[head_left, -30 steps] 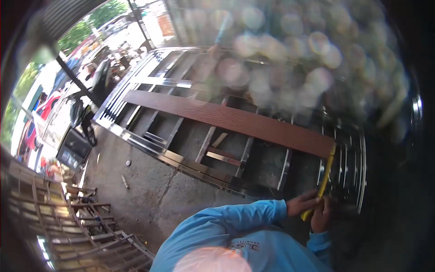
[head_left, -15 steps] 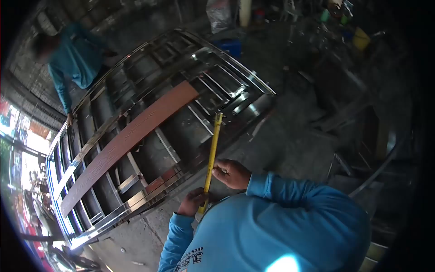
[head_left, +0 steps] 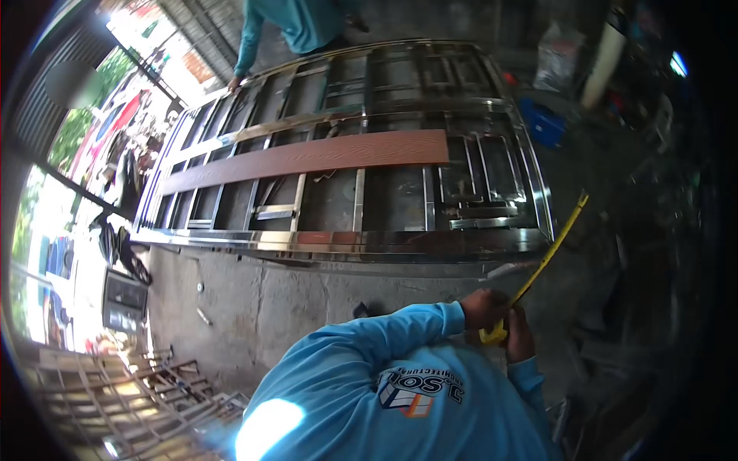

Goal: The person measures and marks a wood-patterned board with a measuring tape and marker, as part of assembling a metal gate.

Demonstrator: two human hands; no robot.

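Observation:
A yellow tape measure (head_left: pixel 555 243) sticks out up and to the right from my two hands, its blade extended beyond the near right corner of the metal frame (head_left: pixel 346 240). My left hand (head_left: pixel 484 310) is closed around the tape near its lower end. Just below and to the right, my right hand (head_left: pixel 520 336) also grips the tape, with a yellow part showing between the hands. Both hands are close to my chest. On the frame lies a long reddish-brown board (head_left: pixel 307 159) with a wood-grain surface.
Across the frame, a person in a blue shirt (head_left: pixel 296 23) has a hand at its far left edge. A blue container (head_left: pixel 542 123) and a clear plastic bag (head_left: pixel 559 58) are beyond the right end. A metal lattice (head_left: pixel 115 396) lies at the lower left.
The view has turned and shifted, so the frame now lies more level. My hands and the tape have swung to the right, and the blade now points off past the frame's corner.

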